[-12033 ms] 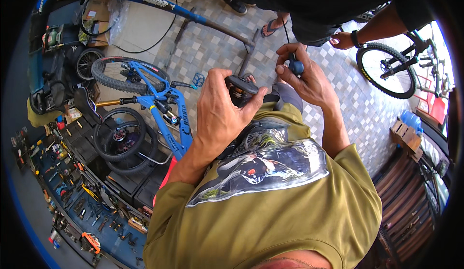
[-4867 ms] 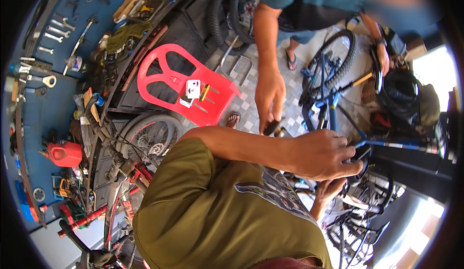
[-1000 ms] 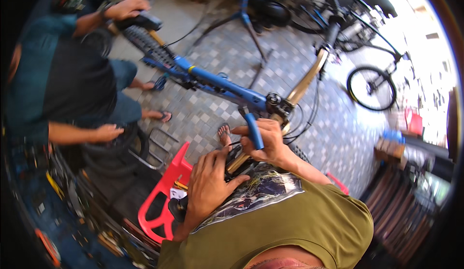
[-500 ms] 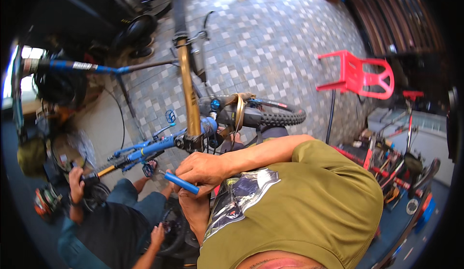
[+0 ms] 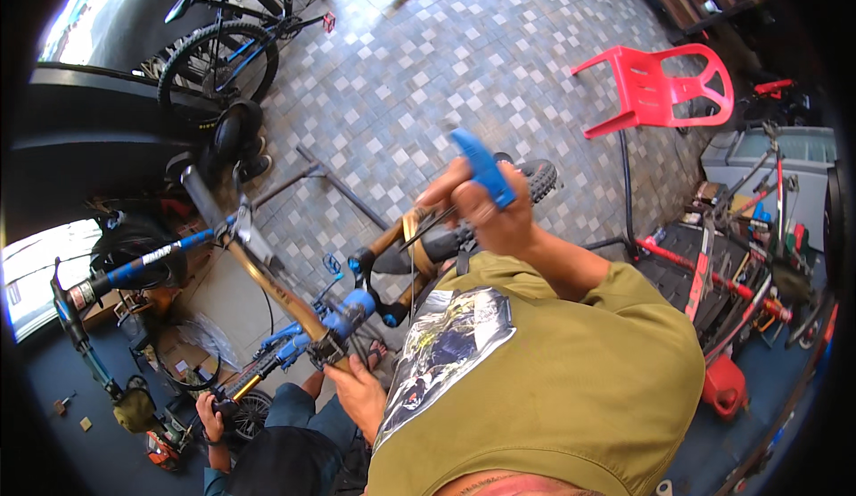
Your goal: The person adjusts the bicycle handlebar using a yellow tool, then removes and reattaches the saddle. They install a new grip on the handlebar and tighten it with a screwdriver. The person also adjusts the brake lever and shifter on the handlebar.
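My right hand (image 5: 496, 215) is raised over the front wheel (image 5: 542, 180), its fingers wrapped around the blue handle of a thin-shafted tool (image 5: 481, 170) that looks like a hex key. The dark shaft points down to the left. My left hand (image 5: 358, 396) is at the stem (image 5: 328, 350) of a blue mountain bike (image 5: 349, 316), its fingers pressed against the clamp's underside. From the stem a gold handlebar (image 5: 278, 293) runs up to the left, ending in a dark grip. The shaft's tip is apart from the stem.
A co-worker's hand (image 5: 210, 417) grips the bike's saddle end at lower left. A blue-black bike frame (image 5: 160, 253) extends at left. Another bike (image 5: 218, 72) stands farther off. On the right are a red plastic chair (image 5: 651, 86) and a cluttered tool area (image 5: 713, 273).
My right hand has lifted the blue-handled tool away from the stem, up and to the right. The left hand, partly hidden before, now shows at the stem. The view has shifted.
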A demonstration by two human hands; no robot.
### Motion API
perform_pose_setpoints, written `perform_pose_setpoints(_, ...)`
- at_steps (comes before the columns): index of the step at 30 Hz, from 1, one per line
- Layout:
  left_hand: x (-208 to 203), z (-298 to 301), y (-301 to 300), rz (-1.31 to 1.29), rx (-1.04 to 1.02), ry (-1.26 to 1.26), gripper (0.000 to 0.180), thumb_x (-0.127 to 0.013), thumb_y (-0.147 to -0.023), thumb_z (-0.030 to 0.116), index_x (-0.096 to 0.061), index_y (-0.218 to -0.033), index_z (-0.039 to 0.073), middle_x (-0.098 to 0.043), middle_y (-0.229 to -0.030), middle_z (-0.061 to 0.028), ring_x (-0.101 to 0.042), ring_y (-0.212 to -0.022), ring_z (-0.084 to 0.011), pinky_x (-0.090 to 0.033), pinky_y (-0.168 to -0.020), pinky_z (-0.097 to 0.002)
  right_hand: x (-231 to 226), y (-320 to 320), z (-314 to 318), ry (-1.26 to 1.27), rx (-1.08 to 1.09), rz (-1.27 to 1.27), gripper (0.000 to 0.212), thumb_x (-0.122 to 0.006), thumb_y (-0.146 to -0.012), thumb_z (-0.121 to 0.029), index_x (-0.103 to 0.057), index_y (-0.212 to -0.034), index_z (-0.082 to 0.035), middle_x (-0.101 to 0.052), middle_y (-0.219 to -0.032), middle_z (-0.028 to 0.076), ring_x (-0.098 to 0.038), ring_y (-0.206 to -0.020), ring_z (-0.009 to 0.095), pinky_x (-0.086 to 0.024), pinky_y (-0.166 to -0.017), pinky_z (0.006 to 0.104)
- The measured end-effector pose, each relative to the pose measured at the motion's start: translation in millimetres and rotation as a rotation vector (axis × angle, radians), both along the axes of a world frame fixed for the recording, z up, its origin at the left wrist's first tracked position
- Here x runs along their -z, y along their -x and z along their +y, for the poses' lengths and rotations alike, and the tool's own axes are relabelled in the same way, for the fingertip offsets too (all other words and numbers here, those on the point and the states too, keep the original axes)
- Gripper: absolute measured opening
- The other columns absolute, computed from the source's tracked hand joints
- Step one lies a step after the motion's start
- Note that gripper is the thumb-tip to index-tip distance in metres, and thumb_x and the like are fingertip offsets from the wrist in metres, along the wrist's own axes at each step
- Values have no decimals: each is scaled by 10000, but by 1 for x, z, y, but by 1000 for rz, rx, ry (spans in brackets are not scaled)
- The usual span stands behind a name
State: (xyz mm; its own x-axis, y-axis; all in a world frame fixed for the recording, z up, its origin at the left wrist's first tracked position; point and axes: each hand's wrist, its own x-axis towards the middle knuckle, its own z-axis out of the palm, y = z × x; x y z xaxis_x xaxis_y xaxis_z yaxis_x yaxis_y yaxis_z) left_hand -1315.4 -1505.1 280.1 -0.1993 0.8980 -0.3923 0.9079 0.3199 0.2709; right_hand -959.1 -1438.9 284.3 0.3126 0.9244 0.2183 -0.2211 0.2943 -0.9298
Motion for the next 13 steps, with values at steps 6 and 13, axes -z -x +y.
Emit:
perform_pose_setpoints(6,3,34,-42,115,-196,-138,632,-560,-1032,558,-583,-1250,-35,-697,-1065,-324,-640,-1034,-544,-467,-844,-566,44,-166,22,155,249,-23,363,-567,-1088,-264,-759,-994,30,-658,-731,13,-570,-617,50,-447,-558,215)
perform_pose_setpoints(13,4,54,-79,255,-365,-130,735,-598,-971,657,-663,-1265,-14,-726,-1133,-282,-675,-1103,-470,-492,-924,-523,81,-341,35,338,134,-245,411,-528,-1096,-325,-770,-1040,2,-656,-744,40,-566,-590,78,-423,-559,236)
